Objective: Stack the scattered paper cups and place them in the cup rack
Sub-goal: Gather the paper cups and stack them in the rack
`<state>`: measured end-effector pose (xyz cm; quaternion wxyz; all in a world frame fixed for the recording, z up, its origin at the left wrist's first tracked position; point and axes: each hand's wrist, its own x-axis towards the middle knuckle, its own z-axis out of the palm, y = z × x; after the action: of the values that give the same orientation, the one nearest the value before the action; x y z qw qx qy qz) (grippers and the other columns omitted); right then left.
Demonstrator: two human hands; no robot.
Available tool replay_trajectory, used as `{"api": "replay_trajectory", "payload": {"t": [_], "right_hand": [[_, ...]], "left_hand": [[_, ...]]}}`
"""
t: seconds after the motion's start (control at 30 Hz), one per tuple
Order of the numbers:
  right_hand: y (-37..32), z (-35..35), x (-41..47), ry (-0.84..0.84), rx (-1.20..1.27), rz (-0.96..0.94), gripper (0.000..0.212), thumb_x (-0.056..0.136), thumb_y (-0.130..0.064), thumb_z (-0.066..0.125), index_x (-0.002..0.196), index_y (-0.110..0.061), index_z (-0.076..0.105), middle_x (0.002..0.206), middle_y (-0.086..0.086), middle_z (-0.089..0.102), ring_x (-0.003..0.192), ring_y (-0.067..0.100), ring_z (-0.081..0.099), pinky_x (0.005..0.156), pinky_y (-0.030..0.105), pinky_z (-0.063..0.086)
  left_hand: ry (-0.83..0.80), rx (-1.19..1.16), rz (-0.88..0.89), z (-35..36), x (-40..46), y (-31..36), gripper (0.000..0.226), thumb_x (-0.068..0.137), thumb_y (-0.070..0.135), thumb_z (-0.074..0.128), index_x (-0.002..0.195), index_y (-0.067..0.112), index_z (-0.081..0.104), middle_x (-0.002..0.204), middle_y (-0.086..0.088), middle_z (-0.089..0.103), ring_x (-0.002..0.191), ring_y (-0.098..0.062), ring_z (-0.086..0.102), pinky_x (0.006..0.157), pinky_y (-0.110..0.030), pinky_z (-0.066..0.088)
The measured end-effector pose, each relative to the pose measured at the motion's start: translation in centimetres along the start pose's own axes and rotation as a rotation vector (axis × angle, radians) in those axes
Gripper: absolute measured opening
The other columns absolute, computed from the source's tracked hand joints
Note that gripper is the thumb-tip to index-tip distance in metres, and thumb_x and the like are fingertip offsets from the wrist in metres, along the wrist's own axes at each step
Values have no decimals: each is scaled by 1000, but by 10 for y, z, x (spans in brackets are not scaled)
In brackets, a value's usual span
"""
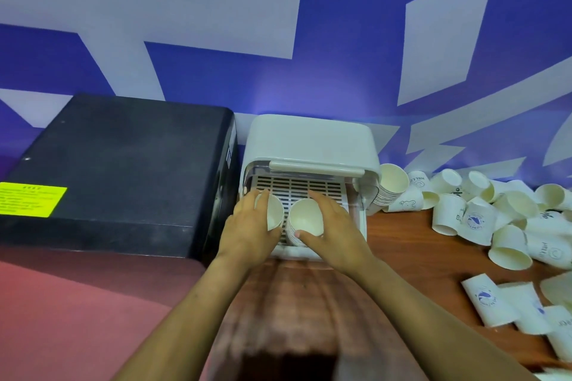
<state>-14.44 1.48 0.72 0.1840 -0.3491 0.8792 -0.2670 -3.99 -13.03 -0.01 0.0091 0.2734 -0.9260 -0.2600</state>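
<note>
**Two stacks of cups held in the open rack**

Left of both hands sits a black box (120, 176) with a yellow label (31, 198) on its top, its right side just beside the cup rack (309, 145).

The left hand (250, 235) is curled around a stack of paper cups (274, 210), fingers on its left side, the open mouth of the top cup facing the camera. This stack rests on the slotted tray (297, 187) inside the white rack, under the raised lid.

Just right of it, touching or nearly so, stands a second stack (305, 216), also on the tray. The right hand (332, 232) wraps it from the right, thumb across the near rim and fingers over the far side.

Right of the right hand, a third stack of cups (391, 185) lies tilted against the rack's outer wall, mouth toward the camera. Further right, well apart from both hands, loose paper cups (507, 226) lie scattered on the wooden desk (402, 244), most tipped on their sides, some with blue prints, several touching or overlapping one another. A few more lie near the right forearm at the lower right edge.
</note>
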Motion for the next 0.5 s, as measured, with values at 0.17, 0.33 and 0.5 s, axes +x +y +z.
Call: {"api": "replay_trajectory", "payload": {"t": [0.17, 0.33, 0.5], "right_hand": [[5, 5, 1, 15, 21, 36, 70, 85, -40, 63, 144, -31, 27, 139, 1, 48, 123, 20, 45, 98, 40, 44], [11, 2, 1, -35, 7, 8, 71, 84, -38, 64, 144, -34, 26, 143, -2, 44, 130, 19, 40, 103, 41, 41], [22, -7, -16, -15, 57, -23, 68, 85, -33, 65, 144, -28, 32, 151, -7, 31, 139, 12, 29, 113, 35, 30]], "left_hand": [[-12, -33, -24, 5, 0, -1, 75, 86, 36, 62, 148, 17, 24, 153, 1, 24, 139, -20, 28, 106, -38, 39], [-45, 19, -34, 2, -1, 1, 79, 86, 39, 61, 150, 20, 19, 157, -2, 17, 144, -22, 15, 112, -42, 30], [24, -10, 54, -7, -21, 12, 77, 86, 38, 62, 149, 25, 21, 157, -5, 15, 146, -24, 8, 115, -45, 23]]}}
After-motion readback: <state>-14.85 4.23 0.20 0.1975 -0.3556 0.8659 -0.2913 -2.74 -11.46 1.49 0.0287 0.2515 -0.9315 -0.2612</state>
